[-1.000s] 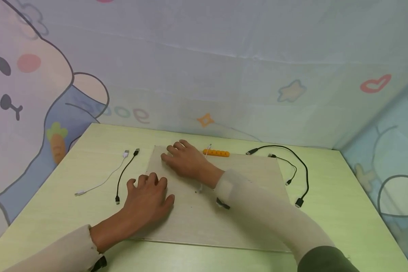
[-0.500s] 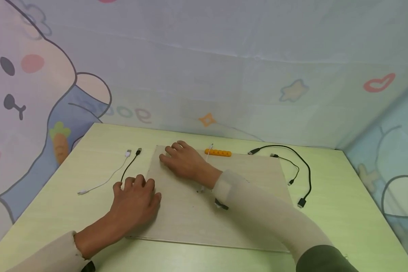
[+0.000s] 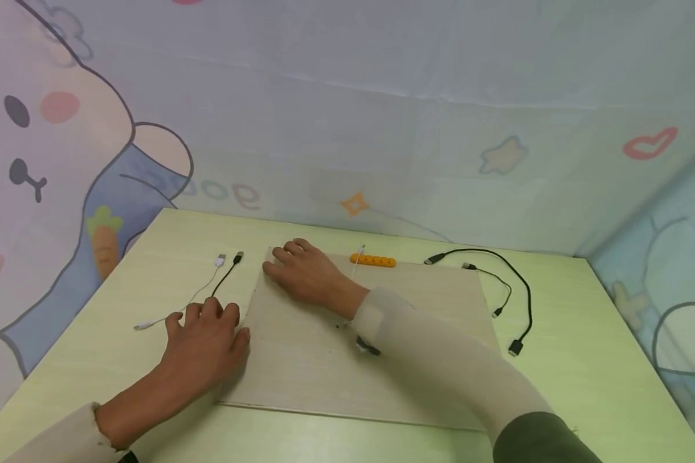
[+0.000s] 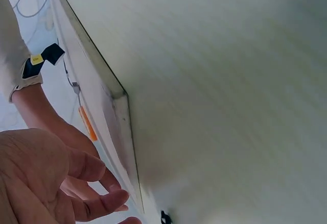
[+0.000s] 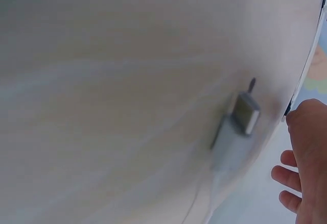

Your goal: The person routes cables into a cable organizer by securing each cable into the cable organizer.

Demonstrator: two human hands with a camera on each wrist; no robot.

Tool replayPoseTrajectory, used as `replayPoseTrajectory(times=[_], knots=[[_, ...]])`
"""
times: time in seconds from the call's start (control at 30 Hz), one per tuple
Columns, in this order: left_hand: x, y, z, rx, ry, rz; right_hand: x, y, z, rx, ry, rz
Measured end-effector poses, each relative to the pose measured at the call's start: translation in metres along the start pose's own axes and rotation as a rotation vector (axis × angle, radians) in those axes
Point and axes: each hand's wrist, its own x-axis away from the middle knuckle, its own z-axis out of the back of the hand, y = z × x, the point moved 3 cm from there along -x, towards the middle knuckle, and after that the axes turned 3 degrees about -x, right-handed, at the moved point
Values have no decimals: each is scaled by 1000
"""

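Note:
My left hand (image 3: pixel 199 350) hovers at the left edge of a pale board (image 3: pixel 301 379), fingers loosely bent and holding nothing. It hides most of a short black USB cable (image 3: pixel 228 273) and crosses in front of part of a white USB cable (image 3: pixel 145 325). Over the board's back left corner is my right hand (image 3: pixel 307 273), fingers loosely bent, with nothing seen in it. A second white cable (image 5: pixel 225 147) lies on the board under the right forearm, its far end across an orange cable holder (image 3: pixel 376 260). Whether either hand touches the surface I cannot tell.
A long black cable (image 3: pixel 524 283) curves on the table right of the board, with a shorter black cable (image 3: pixel 498 278) inside its curve. A printed cloth wall (image 3: pixel 347 128) stands behind the table (image 3: pixel 591 360).
My left hand has moved left from over the board toward the cables there, covering more of the black one. My right hand has shifted slightly left. The head view has turned a little.

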Motion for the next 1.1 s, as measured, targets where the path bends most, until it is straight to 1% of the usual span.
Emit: replayPoseTrajectory(times=[0.23,0.33,0.57,0.67,0.8,0.9,1.0,1.1], knots=[[4,-15,0,-4,2,30,-14,-3,-1,11,16,6],[6,-20,-1,-5,5,48,-19,-4,-1,10,-9,-4],[11,-34,1,-4,-26,100,-31,-5,-2,-3,-49,-6],[13,-40,1,3,-25,119,-36,-4,-3,-5,-68,-20],[13,-42,1,-6,-2,117,-42,-4,-4,-25,-101,-55],[12,-43,2,-23,9,121,-46,-5,-3,-37,-110,-62],[11,-46,2,-34,-6,136,-52,-8,-2,-39,-137,-60],[10,-48,2,-44,-19,150,-59,-11,0,-42,-183,-66]])
